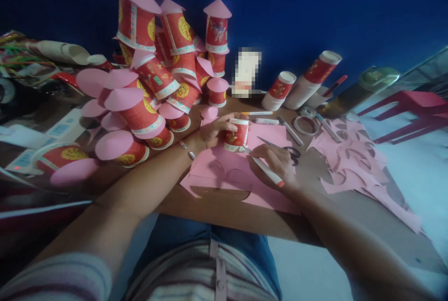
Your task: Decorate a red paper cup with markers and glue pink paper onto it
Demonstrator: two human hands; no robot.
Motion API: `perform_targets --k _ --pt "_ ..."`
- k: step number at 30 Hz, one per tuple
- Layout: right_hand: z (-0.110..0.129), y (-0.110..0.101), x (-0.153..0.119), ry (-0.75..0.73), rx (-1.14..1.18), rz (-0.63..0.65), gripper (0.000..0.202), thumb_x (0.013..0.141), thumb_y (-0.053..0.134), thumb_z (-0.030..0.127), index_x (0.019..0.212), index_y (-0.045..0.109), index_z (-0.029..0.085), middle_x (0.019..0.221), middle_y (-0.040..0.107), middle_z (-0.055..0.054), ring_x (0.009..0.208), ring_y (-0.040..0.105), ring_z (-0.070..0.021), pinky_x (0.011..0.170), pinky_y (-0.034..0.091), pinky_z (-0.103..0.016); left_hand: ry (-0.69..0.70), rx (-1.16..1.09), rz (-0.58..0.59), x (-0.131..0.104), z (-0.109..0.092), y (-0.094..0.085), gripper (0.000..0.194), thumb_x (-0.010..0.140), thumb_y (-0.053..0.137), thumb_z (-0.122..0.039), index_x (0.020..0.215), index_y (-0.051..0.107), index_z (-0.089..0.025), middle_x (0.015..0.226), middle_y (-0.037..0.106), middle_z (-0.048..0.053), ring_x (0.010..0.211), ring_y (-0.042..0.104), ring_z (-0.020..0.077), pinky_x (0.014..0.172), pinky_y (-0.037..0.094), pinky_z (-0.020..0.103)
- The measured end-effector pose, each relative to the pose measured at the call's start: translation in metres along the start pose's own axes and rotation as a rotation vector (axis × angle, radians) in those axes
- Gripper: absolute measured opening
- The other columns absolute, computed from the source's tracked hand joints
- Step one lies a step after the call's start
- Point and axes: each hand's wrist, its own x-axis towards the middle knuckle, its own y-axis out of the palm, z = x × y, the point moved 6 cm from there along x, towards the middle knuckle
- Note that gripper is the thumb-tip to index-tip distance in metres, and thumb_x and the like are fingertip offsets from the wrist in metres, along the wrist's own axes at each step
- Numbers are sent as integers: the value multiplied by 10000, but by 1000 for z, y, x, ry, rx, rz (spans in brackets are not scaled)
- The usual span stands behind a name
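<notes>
Two closed grips: left hand (216, 132), partly hidden, around red cup (236, 138); right hand (279, 161) around marker (267, 172), tip indistinct

Looks dim overall, with a cool, hazy cast and low contrast; sinks to near-black at the far left and along the upper blue wall (297, 11), then brightens over the pale floor (311, 268) and toward the right edge. Shows soft shading on the pink paper (231, 165) and a darker patch on the counter (210, 207) beside the right forearm (336, 226), plus a glint on the bottle (371, 84). Appears clearest around the patterned cup (236, 135), smears outward, stretches the stool (420, 102), and breaks into coarse pixels at one pale block (247, 72)
</notes>
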Motion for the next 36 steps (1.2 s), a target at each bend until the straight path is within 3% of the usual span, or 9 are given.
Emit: perform_targets --k 12,20,36 --pt "2 2 -1 -16 60 33 152 1000 691 97 1028 613 225 806 736 0 648 701 -143 594 535 -271 -74 66 -114 2 5 -3 595 687 991 -358 1147 657 -184 1031 743 51 850 705 168 756 537 303" --pt "2 1 -1 -14 46 12 166 979 704 96 1029 625 233 806 741 5 644 704 -152 581 538 -277 22 -39 -51 1 -1 -6 488 729 871 -279 1159 662 -181 1207 766 140 986 725 229 830 571 343" --pt "-2 2 -4 -7 42 24 132 1013 691 129 1051 612 228 835 743 -7 661 701 -150 589 537 -281 22 -41 -3 0 1 -4 510 693 820 -227 1161 617 -223 1184 758 104 961 739 241 847 590 394"
